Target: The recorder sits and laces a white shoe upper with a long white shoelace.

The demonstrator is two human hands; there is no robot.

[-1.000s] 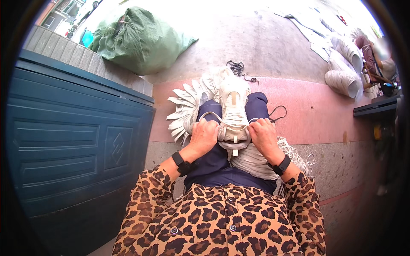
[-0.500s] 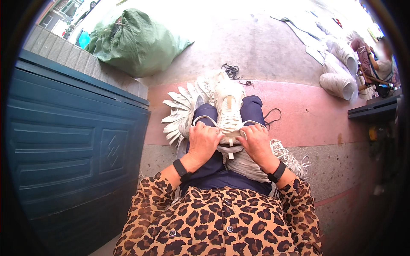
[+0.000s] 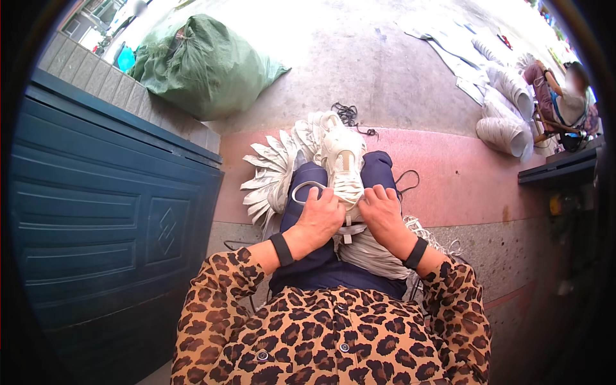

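A white lace-up shoe (image 3: 344, 153) lies between my knees, toe pointing away from me and its laces crossing over the tongue. My left hand (image 3: 319, 219) is closed at the left side of the shoe's opening, pinching a white shoelace (image 3: 299, 191) that loops out over my left thigh. On the opposite side, my right hand (image 3: 387, 217) has its fingers bent together against the shoe's edge; what lies between the fingertips is hidden. Light pull tabs (image 3: 348, 238) show at the heel between my wrists.
White shoe uppers (image 3: 262, 183) fan out beside my left knee. Pale stacked pieces (image 3: 369, 255) and loose white laces (image 3: 438, 236) lie by my right thigh. Black laces (image 3: 346, 114) lie ahead. A green sack (image 3: 208, 67), blue door (image 3: 109, 199) and seated person (image 3: 568, 96) surround me.
Both hands have moved inward toward the shoe's opening. The lace that showed stretched beside my right hand is now out of sight; the left loop still shows.
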